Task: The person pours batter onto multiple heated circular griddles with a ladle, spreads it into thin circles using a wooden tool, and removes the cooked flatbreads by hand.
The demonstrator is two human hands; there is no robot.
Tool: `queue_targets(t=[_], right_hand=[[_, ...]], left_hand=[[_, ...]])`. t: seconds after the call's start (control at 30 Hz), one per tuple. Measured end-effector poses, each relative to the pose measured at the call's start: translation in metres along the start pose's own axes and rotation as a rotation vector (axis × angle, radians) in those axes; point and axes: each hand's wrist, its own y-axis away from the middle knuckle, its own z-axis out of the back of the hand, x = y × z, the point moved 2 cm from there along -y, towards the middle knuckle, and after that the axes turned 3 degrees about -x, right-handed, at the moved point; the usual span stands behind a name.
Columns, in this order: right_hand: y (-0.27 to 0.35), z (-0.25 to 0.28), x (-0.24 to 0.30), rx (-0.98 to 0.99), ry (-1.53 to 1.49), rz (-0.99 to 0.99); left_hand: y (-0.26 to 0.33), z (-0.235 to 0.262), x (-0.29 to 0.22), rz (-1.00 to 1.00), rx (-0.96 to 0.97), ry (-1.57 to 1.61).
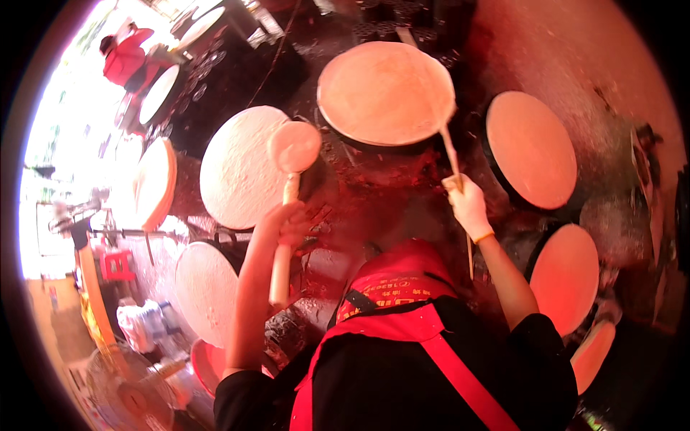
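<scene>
My left hand (287,221), slightly blurred, is wrapped round the thick pale handle of a ladle (280,276). Its round, flat-looking head overlaps the right edge of a large pale disc (238,172) at left; whether they touch I cannot tell. In my right hand (466,205), with a yellow band at the wrist, is a thin stick (452,154). That stick reaches up to the right edge of another broad round disc (384,90) ahead. A pale strip (406,36) shows beyond the far rim; I cannot tell if it belongs to the stick.
More round discs stand around me: one at far right (532,151), one nearer right (564,279), one at near left (205,291). A fan (129,395) and a red stool (116,264) are at left. A person in red (129,57) is at far left.
</scene>
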Motion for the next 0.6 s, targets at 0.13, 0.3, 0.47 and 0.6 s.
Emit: queue_targets(t=[0.13, 0.3, 0.47, 0.6], right_hand=[[-0.056, -0.085, 0.07, 0.19, 0.433, 0.274], [-0.11, -0.154, 0.11, 0.315, 0.872, 0.48], [-0.137, -0.155, 0.084, 0.369, 0.847, 0.823], [-0.163, -0.148, 0.106, 0.43, 0.691, 0.831]], left_hand=[[0.046, 0.027, 0.039, -0.435, -0.285, -0.45], [0.05, 0.035, 0.02, -0.023, 0.002, 0.245], [0.051, 0.032, 0.041, -0.015, 0.032, 0.645], [0.048, 0.019, 0.037, -0.061, 0.004, 0.858]])
